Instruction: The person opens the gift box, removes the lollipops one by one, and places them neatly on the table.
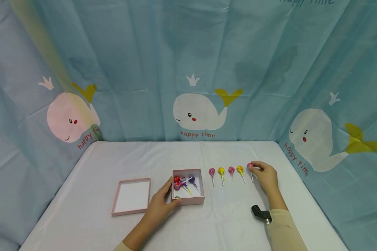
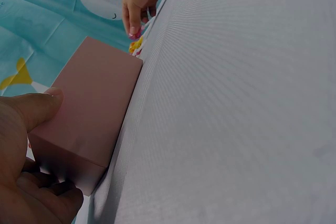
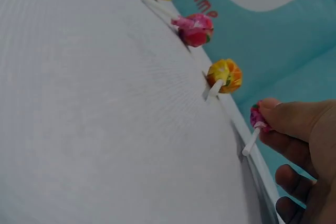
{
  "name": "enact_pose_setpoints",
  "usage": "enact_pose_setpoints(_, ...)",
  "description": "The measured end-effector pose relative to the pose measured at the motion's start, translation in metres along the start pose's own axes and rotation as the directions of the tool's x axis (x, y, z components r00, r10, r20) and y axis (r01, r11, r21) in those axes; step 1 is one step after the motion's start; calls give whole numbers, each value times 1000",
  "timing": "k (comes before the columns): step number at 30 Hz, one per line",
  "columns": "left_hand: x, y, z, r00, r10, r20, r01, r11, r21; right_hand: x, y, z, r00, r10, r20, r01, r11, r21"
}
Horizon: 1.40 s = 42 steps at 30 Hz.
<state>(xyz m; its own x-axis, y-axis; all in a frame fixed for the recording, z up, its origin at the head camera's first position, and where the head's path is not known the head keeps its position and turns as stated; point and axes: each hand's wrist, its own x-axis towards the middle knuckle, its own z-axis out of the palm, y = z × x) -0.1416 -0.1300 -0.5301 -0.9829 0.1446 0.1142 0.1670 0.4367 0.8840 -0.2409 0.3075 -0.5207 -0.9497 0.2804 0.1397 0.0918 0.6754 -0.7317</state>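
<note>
My right hand (image 1: 267,176) pinches a pink lollipop (image 3: 258,116) by its wrapped head, at the right end of a row on the table. Its white stick points toward me. To its left in the row lie an orange-yellow lollipop (image 1: 240,169), a pink one (image 1: 231,169), a yellow one (image 1: 221,170) and another pink one (image 1: 212,171). My left hand (image 1: 159,205) grips the left front corner of a pink box (image 2: 89,98), thumb on the front wall. Inside the box are several lollipops, among them a red one (image 1: 176,179) and a purple one (image 1: 192,179).
Left of the box lies a shallow pink-rimmed lid (image 1: 132,210), white inside. A black angled device (image 1: 261,212) is at the right sleeve. The white-covered table (image 1: 226,223) meets blue whale-print curtains (image 1: 138,115) at the back and sides.
</note>
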Motion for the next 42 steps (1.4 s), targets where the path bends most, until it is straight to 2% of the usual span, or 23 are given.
enact_pose_setpoints(15,0,2,-1,1000,19,-1,-19,1000,-4,-2,1,3,999,-23,40,24,999,-27)
enact_pose_setpoints(23,0,3,-1,1000,-4,-1,4,1000,12,-1,2,4,999,-26,20,27,999,-35)
enact_pose_setpoints(32,0,4,-1,1000,6,3,-6,1000,2,2,1,2,1000,4,2,-4,1000,-21)
enact_pose_setpoints(37,0,3,-1,1000,7,4,-7,1000,-13,3,-7,-2,999,-20,-25,20,1000,-20)
enact_pose_setpoints(42,0,4,-1,1000,0,9,1,1000,-19,1,-17,-7,997,-74,-16,74,997,-39)
